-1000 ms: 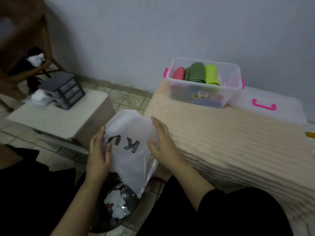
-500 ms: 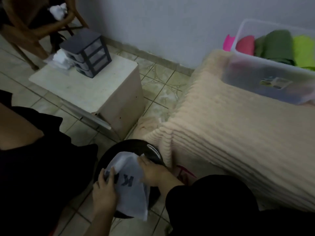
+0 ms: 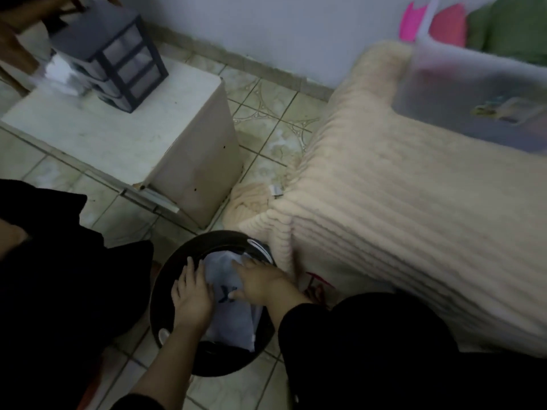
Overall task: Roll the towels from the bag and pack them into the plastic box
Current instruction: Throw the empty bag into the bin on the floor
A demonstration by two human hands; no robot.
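A white plastic bag (image 3: 233, 315) with dark letters lies inside a round black bin (image 3: 177, 261) on the floor between my knees. My left hand (image 3: 192, 294) presses on the bag's left side. My right hand (image 3: 260, 282) rests on its right side, fingers spread over it. Whether either hand grips the bag is hard to tell. The clear plastic box (image 3: 461, 93) stands at the top right on a cream ribbed blanket (image 3: 399, 208). Rolled pink (image 3: 448, 25) and green (image 3: 515, 28) towels show in it.
A low white table (image 3: 118, 125) with a small dark drawer unit (image 3: 115, 51) stands to the left on the tiled floor (image 3: 266, 113). A wooden chair leg (image 3: 11, 45) is at the far left. The box's pink latch (image 3: 410, 22) sticks out near the wall.
The camera tilted down and closer. Both hands carried the white bag from the blanket's edge down into the black bin and pushed it deeper.
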